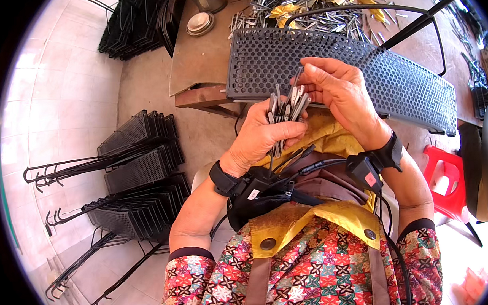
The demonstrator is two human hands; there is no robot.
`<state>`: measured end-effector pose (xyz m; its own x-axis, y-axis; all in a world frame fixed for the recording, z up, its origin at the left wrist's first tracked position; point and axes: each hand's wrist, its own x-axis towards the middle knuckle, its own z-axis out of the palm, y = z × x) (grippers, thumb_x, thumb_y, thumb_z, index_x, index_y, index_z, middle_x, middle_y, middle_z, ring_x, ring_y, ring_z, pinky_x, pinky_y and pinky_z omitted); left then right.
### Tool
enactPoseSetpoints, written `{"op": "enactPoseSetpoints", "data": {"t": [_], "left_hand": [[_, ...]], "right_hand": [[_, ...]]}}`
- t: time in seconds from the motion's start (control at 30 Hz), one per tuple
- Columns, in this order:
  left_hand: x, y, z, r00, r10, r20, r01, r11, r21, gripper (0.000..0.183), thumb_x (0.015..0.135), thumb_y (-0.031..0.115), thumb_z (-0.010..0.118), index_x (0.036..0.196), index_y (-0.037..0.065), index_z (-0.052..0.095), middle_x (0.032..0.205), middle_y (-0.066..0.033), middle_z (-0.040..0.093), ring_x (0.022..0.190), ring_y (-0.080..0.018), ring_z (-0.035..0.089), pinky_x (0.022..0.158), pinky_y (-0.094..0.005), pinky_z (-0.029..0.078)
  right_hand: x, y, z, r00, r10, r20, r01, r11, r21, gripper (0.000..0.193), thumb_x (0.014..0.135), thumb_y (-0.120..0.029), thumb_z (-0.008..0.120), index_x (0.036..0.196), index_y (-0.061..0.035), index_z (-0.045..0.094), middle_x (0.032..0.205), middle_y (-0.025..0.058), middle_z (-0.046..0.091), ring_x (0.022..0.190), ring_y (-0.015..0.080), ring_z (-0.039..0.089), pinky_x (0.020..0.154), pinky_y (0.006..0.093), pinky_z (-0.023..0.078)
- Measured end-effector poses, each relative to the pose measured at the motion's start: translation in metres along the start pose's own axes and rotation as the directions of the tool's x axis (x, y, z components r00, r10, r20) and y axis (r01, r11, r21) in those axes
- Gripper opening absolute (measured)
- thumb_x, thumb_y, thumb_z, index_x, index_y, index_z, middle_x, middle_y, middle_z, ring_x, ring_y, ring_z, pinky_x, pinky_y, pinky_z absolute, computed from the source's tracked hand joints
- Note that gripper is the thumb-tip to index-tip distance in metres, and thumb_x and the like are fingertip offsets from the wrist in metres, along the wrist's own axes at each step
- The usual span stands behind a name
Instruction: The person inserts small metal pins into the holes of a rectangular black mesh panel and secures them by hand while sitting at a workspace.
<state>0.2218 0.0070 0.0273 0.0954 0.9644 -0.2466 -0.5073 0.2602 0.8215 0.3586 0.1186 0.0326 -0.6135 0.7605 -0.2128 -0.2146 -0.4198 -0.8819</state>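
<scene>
My left hand (262, 132) is closed around a bundle of thin grey metal strips (287, 107). Their ends stick out above and below the fist at uneven heights. Just to the right, my right hand (341, 95) is raised with thumb and fingertips pinched on one thin dark strip (297, 75) over the top of the bundle. Its lower end is hard to tell from the bundle. Behind both hands, a black perforated metal tray (327, 54) with a wire hoop lies on the table, sloping down to the right.
Many loose strips (259, 13) and yellow leaf-like scraps (285, 11) cover the brown table (195, 66) beyond the tray. A round lidded tin (200, 23) stands there. Stacked black perforated racks (140, 169) with hooked rods fill the left floor. A red stool (444, 180) is at right.
</scene>
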Motion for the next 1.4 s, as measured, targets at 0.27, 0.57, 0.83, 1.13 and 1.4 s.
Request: {"op": "enactPoseSetpoints", "data": {"t": [0.27, 0.57, 0.83, 1.13, 1.4], "left_hand": [[-0.018, 0.0, -0.005, 0.989, -0.049, -0.143, 0.042, 0.998, -0.053, 0.018, 0.076, 0.001, 0.063, 0.092, -0.002, 0.054, 0.069, -0.0058, 0.054, 0.053, -0.0118, 0.049, 0.049, -0.0232, 0.04], [-0.026, -0.003, -0.024, 0.922, 0.038, -0.385, -0.18, 0.923, -0.339, 0.014, 0.078, -0.002, 0.054, 0.092, 0.0, 0.052, 0.078, -0.0081, 0.055, 0.068, -0.0169, 0.054, 0.055, -0.0295, 0.044], [-0.03, -0.003, -0.039, 0.892, 0.011, -0.451, -0.159, 0.943, -0.292, 0.021, 0.077, 0.0, 0.061, 0.097, 0.0, 0.056, 0.084, -0.0091, 0.061, 0.072, -0.019, 0.062, 0.057, -0.0305, 0.05], [-0.026, -0.005, -0.042, 0.855, -0.01, -0.519, -0.199, 0.917, -0.346, 0.022, 0.073, -0.003, 0.064, 0.093, 0.001, 0.055, 0.083, -0.0086, 0.061, 0.068, -0.0184, 0.062, 0.053, -0.0305, 0.05], [-0.024, -0.004, -0.045, 0.848, -0.023, -0.53, -0.213, 0.9, -0.38, 0.025, 0.072, -0.007, 0.061, 0.095, -0.001, 0.054, 0.083, -0.0093, 0.061, 0.069, -0.0195, 0.062, 0.055, -0.0316, 0.051]], "right_hand": [[0.022, -0.002, -0.006, 0.972, -0.212, -0.102, 0.202, 0.974, -0.102, 0.012, 0.082, -0.007, 0.063, 0.086, 0.0044, 0.063, 0.073, 0.0077, 0.064, 0.059, 0.0114, 0.059, 0.053, 0.0212, 0.047], [0.046, -0.001, 0.017, 0.939, -0.299, -0.168, 0.249, 0.931, -0.267, 0.01, 0.08, -0.004, 0.064, 0.084, 0.0041, 0.062, 0.072, 0.0085, 0.063, 0.058, 0.0126, 0.061, 0.05, 0.0204, 0.047], [0.073, 0.011, 0.036, 0.848, -0.53, -0.029, 0.394, 0.665, -0.634, 0.009, 0.084, -0.005, 0.06, 0.09, 0.0011, 0.064, 0.078, 0.0047, 0.065, 0.066, 0.0087, 0.06, 0.057, 0.0191, 0.048], [0.106, 0.013, 0.061, 0.464, -0.835, 0.295, 0.634, 0.081, -0.769, 0.008, 0.074, -0.003, 0.068, 0.078, -0.0018, 0.061, 0.069, 0.0089, 0.06, 0.058, 0.0224, 0.057, 0.055, 0.0267, 0.046], [0.13, 0.014, 0.065, 0.385, -0.795, 0.47, 0.697, -0.083, -0.712, 0.01, 0.071, -0.001, 0.067, 0.077, -0.002, 0.059, 0.07, 0.0103, 0.059, 0.064, 0.0288, 0.058, 0.057, 0.0339, 0.047]]}}
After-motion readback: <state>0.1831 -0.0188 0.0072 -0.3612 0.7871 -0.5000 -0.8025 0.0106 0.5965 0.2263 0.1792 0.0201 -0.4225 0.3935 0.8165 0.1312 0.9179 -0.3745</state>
